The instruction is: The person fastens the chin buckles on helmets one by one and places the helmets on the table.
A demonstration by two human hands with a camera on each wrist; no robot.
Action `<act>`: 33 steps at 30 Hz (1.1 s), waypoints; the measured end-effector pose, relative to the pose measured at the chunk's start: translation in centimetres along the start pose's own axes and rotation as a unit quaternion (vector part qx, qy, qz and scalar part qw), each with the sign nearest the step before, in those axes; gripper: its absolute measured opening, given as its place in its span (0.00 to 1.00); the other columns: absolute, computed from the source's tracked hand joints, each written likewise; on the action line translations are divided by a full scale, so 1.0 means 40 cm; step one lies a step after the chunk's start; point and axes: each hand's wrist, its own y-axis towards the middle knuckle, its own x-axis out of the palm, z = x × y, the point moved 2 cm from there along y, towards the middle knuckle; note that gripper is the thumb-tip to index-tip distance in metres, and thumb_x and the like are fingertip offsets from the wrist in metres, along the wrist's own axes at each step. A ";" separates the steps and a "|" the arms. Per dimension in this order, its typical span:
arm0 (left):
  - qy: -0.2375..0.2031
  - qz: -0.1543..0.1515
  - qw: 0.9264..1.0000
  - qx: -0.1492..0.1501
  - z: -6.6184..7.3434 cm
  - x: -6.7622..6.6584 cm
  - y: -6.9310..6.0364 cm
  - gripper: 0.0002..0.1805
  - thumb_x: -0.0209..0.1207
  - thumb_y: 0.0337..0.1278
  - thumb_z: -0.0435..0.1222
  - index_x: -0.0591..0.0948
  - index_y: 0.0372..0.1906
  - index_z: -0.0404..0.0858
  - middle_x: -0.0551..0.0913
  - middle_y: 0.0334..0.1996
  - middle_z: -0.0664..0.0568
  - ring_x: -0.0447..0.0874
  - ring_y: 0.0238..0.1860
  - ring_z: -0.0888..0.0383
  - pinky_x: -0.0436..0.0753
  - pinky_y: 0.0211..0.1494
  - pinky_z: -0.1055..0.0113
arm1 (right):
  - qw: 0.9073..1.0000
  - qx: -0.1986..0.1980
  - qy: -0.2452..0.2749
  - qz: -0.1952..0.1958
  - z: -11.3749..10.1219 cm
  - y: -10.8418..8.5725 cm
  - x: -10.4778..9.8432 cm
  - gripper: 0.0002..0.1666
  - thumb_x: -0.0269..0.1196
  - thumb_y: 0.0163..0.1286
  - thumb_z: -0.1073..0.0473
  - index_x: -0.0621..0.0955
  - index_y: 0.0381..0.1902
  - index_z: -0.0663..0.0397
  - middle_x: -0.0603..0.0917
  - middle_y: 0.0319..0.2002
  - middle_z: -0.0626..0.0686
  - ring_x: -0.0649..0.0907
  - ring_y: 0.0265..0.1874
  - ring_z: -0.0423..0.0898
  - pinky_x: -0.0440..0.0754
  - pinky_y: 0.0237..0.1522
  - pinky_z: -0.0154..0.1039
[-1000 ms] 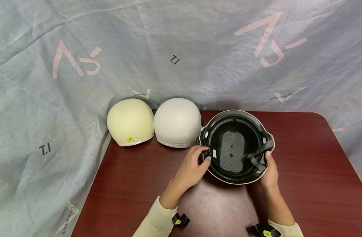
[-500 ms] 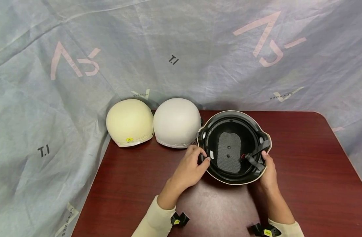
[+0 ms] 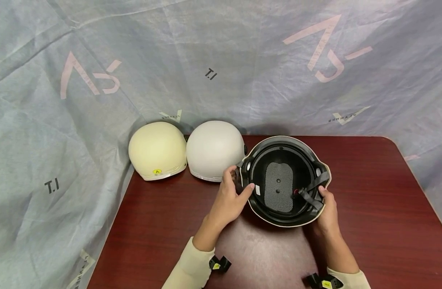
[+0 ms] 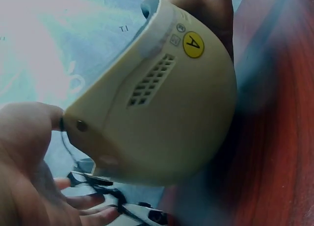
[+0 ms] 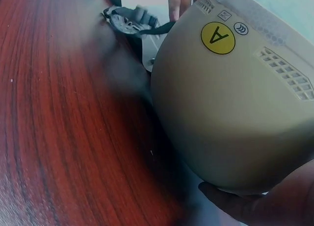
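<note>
Item one: upturned cream helmet, held between two hands over the surface, hollow side up; black interior with grey mesh pad, small white label and dark chin strap lying inside the right edge. Outer shell, per the left wrist view: round yellow "A" sticker and grid vent.

Left hand: at the helmet's left edge, thumb touching the rim, fingers spread apart beside a dark side strap.

Right hand: gripping the right edge, thumb on the rim, fingers under the shell.

Item two: white helmet, crown up, just left of item one.

Item three: pale yellow helmet, crown up, beside the white one, yellow mark at its front.

Setting: grey printed cloth behind the dark red surface
</note>
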 end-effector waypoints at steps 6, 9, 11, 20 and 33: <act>-0.080 0.025 0.996 -0.029 -0.014 0.012 0.029 0.31 0.62 0.69 0.43 0.60 0.67 0.39 0.77 0.63 0.41 0.82 0.61 0.47 0.80 0.66 0.48 | 1.000 0.001 -0.003 0.007 0.000 -0.002 0.001 0.20 0.46 0.86 0.51 0.83 0.59 0.41 0.91 0.50 0.43 0.90 0.46 0.37 0.87 0.50 0.30; -0.101 0.027 0.994 -0.032 -0.018 0.014 0.045 0.34 0.62 0.68 0.41 0.60 0.71 0.39 0.75 0.65 0.42 0.81 0.63 0.48 0.79 0.68 0.50 | 1.000 0.004 -0.007 -0.002 0.000 -0.002 0.002 0.21 0.45 0.87 0.51 0.84 0.57 0.45 0.92 0.47 0.45 0.92 0.45 0.40 0.89 0.49 0.33; -0.101 0.019 0.994 -0.029 -0.020 0.013 0.058 0.36 0.62 0.69 0.42 0.60 0.74 0.39 0.74 0.68 0.44 0.80 0.67 0.49 0.77 0.72 0.50 | 1.000 0.010 -0.004 -0.016 0.000 -0.002 0.004 0.22 0.44 0.87 0.50 0.83 0.58 0.47 0.93 0.47 0.48 0.92 0.45 0.42 0.90 0.48 0.35; -0.082 -0.020 0.995 -0.045 -0.025 0.006 0.126 0.36 0.61 0.73 0.48 0.64 0.81 0.47 0.72 0.75 0.49 0.68 0.78 0.50 0.69 0.80 0.44 | 0.998 0.030 -0.006 -0.051 0.007 -0.006 0.011 0.22 0.42 0.87 0.50 0.82 0.60 0.44 0.92 0.48 0.47 0.91 0.46 0.42 0.89 0.51 0.35; -0.080 -0.006 0.996 -0.042 -0.037 0.026 0.160 0.30 0.59 0.73 0.41 0.73 0.77 0.55 0.74 0.77 0.54 0.68 0.79 0.54 0.69 0.82 0.51 | 0.998 0.038 -0.021 -0.048 0.005 -0.001 0.009 0.21 0.43 0.87 0.50 0.83 0.59 0.42 0.92 0.49 0.45 0.91 0.46 0.41 0.88 0.51 0.34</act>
